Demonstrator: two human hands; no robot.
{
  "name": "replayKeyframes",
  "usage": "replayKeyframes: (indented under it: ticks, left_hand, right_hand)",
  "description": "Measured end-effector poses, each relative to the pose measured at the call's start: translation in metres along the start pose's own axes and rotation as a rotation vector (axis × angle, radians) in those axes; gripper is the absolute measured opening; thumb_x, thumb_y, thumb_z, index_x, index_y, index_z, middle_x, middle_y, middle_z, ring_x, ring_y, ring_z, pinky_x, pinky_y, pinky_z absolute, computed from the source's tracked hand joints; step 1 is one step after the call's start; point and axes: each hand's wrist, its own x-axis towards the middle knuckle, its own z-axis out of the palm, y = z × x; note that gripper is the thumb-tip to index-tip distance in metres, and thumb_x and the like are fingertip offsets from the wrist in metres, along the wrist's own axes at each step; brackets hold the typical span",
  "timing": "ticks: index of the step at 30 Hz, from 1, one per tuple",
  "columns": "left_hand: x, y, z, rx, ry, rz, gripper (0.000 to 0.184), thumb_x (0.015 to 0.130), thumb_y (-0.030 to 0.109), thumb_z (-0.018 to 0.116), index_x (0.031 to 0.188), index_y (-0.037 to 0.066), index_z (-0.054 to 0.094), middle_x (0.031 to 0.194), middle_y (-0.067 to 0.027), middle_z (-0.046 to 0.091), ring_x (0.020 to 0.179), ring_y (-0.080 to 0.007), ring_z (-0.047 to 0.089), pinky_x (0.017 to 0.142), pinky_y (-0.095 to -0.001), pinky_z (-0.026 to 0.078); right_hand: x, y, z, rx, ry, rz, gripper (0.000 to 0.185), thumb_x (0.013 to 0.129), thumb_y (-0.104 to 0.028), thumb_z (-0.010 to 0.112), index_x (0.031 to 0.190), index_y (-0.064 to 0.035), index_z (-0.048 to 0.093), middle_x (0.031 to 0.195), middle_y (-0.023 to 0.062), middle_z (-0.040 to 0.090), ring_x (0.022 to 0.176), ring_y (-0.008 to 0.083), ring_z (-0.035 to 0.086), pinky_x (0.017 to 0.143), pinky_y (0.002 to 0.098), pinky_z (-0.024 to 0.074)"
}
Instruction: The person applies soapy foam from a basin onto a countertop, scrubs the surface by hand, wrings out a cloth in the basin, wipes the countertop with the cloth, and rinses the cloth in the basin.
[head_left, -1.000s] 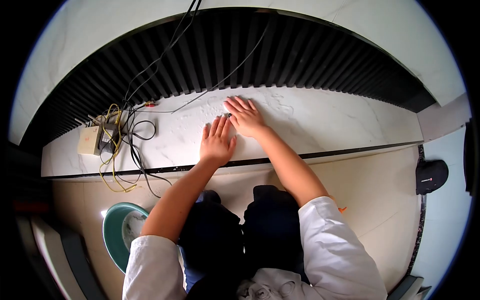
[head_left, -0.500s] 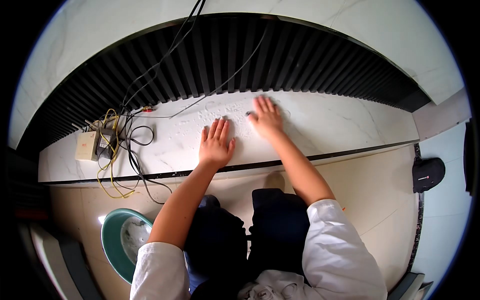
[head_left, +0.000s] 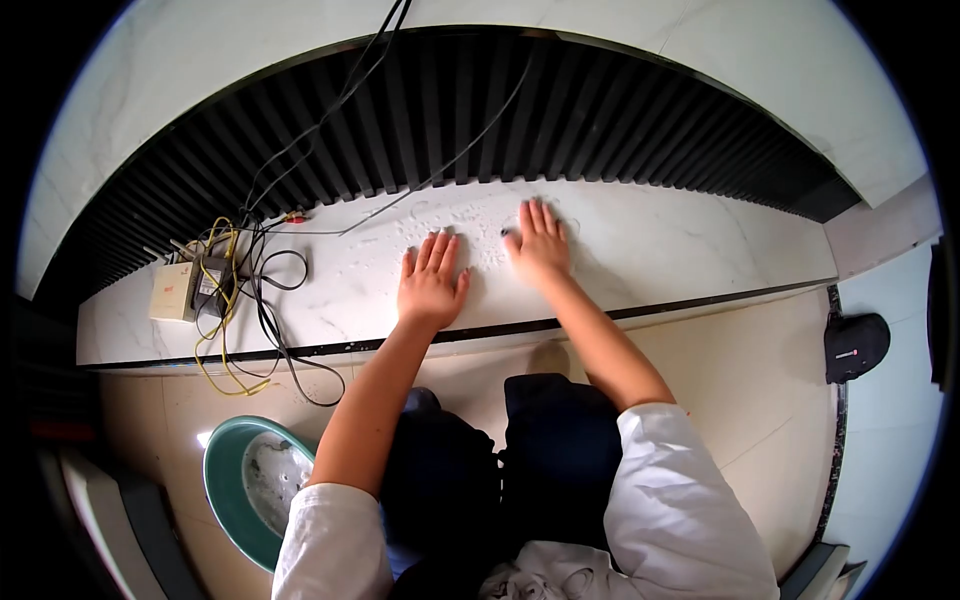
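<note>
My left hand [head_left: 432, 283] lies palm down on the white marbled ledge [head_left: 700, 250], its fingers a little apart and nothing held. To its right, my right hand [head_left: 539, 243] rests flat on the same ledge, fingers spread and empty. A small dark spot [head_left: 505, 232] shows at the tip of my right thumb; I cannot make out what it is. Water drops [head_left: 465, 215] are scattered on the ledge between and beyond the hands.
Black and yellow cables [head_left: 265, 275] lie tangled at the ledge's left, beside a cream box [head_left: 172, 292]. Black slats [head_left: 440, 110] stand behind. A green basin [head_left: 228, 490] with foamy water sits on the floor at left. A black cap-like item [head_left: 857, 348] is at right.
My right hand has moved right along the ledge, away from my left hand, and its fingers now point more straight ahead. My left hand stays nearly in place. The view has shifted slightly.
</note>
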Motion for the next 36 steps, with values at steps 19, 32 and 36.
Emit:
replayKeyframes:
  ticks: [19,32,36]
  left_hand:
    - [0.007,-0.001,0.0,-0.021,0.036,0.006,0.055,0.087,0.038,0.037,0.135,0.014,0.029,0.142,-0.006,0.027,0.132,-0.0214,0.02,0.107,-0.0433,0.014]
    - [0.008,-0.002,0.002,-0.002,0.059,0.025,0.053,0.087,0.037,0.036,0.134,0.013,0.031,0.141,-0.0068,0.029,0.131,-0.0218,0.022,0.106,-0.0444,0.014]
    - [0.007,-0.002,0.001,0.008,0.035,0.01,0.054,0.087,0.037,0.036,0.136,0.015,0.029,0.142,-0.0057,0.026,0.132,-0.021,0.02,0.107,-0.0435,0.014]
  right_hand:
    - [0.026,-0.022,0.0,0.068,0.078,0.042,0.064,0.084,-0.043,0.043,0.135,-0.0087,0.028,0.142,0.0036,0.026,0.133,0.0228,0.018,0.108,0.0413,0.0133]
    - [0.037,-0.014,0.006,0.122,0.123,-0.012,0.066,0.08,-0.045,0.049,0.133,-0.0096,0.031,0.139,0.0033,0.029,0.13,0.022,0.023,0.106,0.0448,0.0157]
    - [0.031,-0.023,0.002,0.022,0.096,-0.017,0.065,0.081,-0.045,0.048,0.133,-0.0096,0.031,0.14,0.0033,0.028,0.131,0.0223,0.022,0.107,0.0442,0.0154]
